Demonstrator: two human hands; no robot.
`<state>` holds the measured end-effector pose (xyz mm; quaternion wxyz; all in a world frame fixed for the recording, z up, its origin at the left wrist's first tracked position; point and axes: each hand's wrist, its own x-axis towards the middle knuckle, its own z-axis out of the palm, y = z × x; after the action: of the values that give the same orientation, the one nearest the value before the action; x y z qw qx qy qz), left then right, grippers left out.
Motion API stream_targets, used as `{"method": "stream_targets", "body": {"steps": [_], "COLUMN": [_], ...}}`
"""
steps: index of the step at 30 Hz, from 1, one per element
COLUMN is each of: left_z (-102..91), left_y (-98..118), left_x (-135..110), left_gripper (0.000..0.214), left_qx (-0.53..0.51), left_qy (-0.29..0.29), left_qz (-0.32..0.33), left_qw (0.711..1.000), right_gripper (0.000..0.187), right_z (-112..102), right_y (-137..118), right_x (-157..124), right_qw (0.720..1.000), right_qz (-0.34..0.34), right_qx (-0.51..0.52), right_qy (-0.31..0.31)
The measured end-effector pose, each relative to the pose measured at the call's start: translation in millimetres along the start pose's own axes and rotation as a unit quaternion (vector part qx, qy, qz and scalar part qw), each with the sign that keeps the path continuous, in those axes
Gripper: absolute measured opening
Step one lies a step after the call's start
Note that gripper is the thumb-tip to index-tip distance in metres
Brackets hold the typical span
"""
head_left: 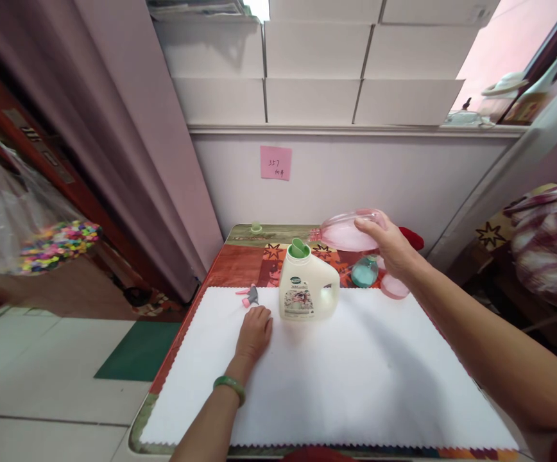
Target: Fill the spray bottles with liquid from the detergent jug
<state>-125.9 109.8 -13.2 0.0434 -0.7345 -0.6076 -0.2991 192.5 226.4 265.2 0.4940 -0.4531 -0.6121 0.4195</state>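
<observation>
My right hand is wrapped round a clear pink bottle, tipped on its side. Its uncapped neck points left, a little above and to the right of a cream jug's mouth. The cream jug stands upright on the white mat, a green pouring spout in its opening. Left of the jug, my left hand rests on the mat, fingers curled. From its fingertips juts a grey and pink trigger spray head; the part inside the hand is hidden.
A teal bottle and a pink round container stand behind the mat at right. A small green cap lies at the table's back left. The white mat covers much of the table, against a wall.
</observation>
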Motion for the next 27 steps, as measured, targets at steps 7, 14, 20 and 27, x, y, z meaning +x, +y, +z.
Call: {"method": "stream_targets", "body": {"steps": [7, 14, 20, 27], "left_z": [-0.3, 0.8, 0.9, 0.2], "left_y": [0.3, -1.3, -2.1, -1.0], "left_x": [0.0, -1.1, -1.1, -0.5], "left_gripper": [0.014, 0.012, 0.012, 0.013], "left_qx": [0.0, 0.004, 0.007, 0.005], "left_qy": [0.004, 0.002, 0.0, 0.002], "left_qz": [-0.004, -0.001, 0.0, -0.002], "left_qw": [1.0, 1.0, 1.0, 1.0], "right_gripper": [0.058, 0.06, 0.061, 0.059], "right_z": [-1.2, -3.4, -5.7, -4.6], "right_y": [-11.6, -12.8, -15.0, -25.7], "right_x": [-3.1, -2.5, -2.1, -5.3], "right_qw": [0.999, 1.0, 0.999, 0.999], "right_qz": [0.026, 0.015, 0.007, 0.009], "right_qx": [0.008, 0.007, -0.009, -0.017], "right_qy": [0.02, 0.025, 0.03, 0.04]}}
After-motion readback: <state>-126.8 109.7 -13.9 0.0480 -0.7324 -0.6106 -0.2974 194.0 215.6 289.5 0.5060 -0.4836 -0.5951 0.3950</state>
